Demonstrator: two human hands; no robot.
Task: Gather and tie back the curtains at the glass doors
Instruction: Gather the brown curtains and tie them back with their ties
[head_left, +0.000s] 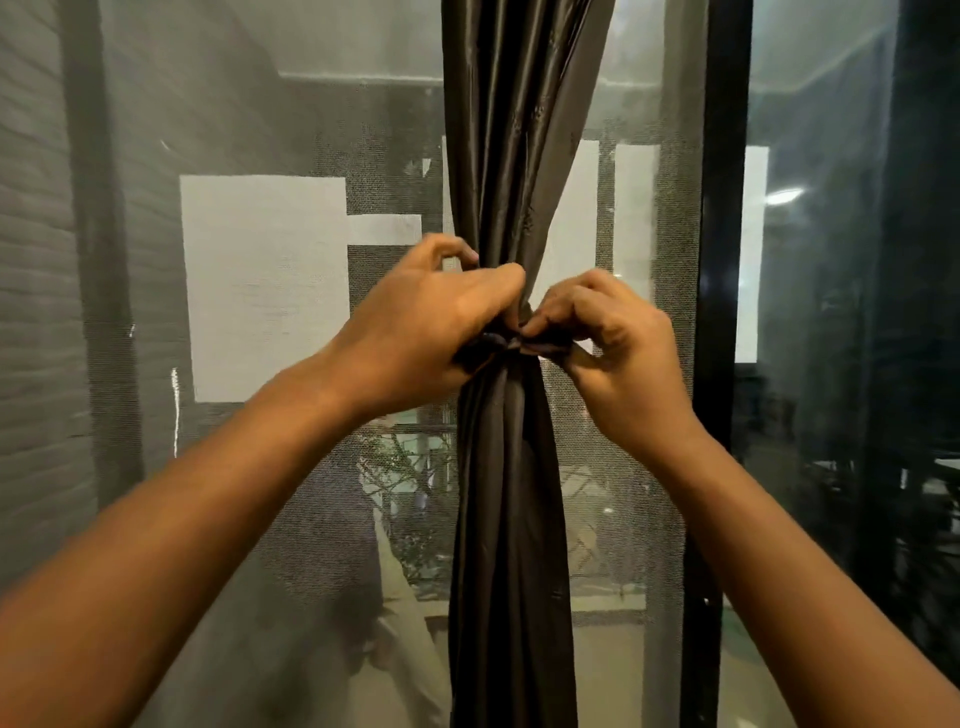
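A dark, glossy curtain hangs bunched into one narrow column in front of the mesh screen, just left of the black door frame. At mid-height a dark tie cinches it. The left hand is clenched on the tie's left end, with fingers pressed against the fabric. The right hand pinches the tie's right end between thumb and fingers. Both hands meet at the knot. Below it the curtain falls in loose folds.
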